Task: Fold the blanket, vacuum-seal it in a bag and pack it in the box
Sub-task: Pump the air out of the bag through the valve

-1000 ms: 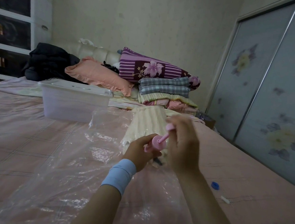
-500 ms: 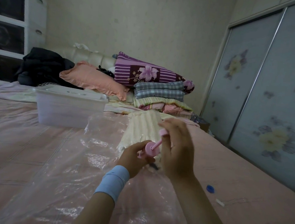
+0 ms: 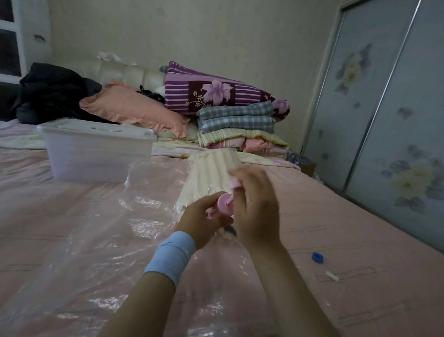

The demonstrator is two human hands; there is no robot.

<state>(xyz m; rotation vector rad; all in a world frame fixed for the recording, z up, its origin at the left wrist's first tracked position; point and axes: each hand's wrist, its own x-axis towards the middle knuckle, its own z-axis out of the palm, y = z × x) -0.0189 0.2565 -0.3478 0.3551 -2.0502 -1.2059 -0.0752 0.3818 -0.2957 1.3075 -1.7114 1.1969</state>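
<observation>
- Little has changed over the last second: left hand grip stays curled round the pink pump body, right hand grip pinching its handle.
- Bag still loose and crinkled, so sealing looks barely started.
- Folded cream blanket appears to sit in the bag's far end.
- Box lidded, on the bed beyond the bag.
- Blue cap lies on the sheet, right; stacked bedding by the headboard, wardrobe doors right.

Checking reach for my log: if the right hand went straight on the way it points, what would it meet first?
Probably the folded cream striped blanket just beyond the right hand, which grips the pink pump; its height above the blanket is unclear.
</observation>
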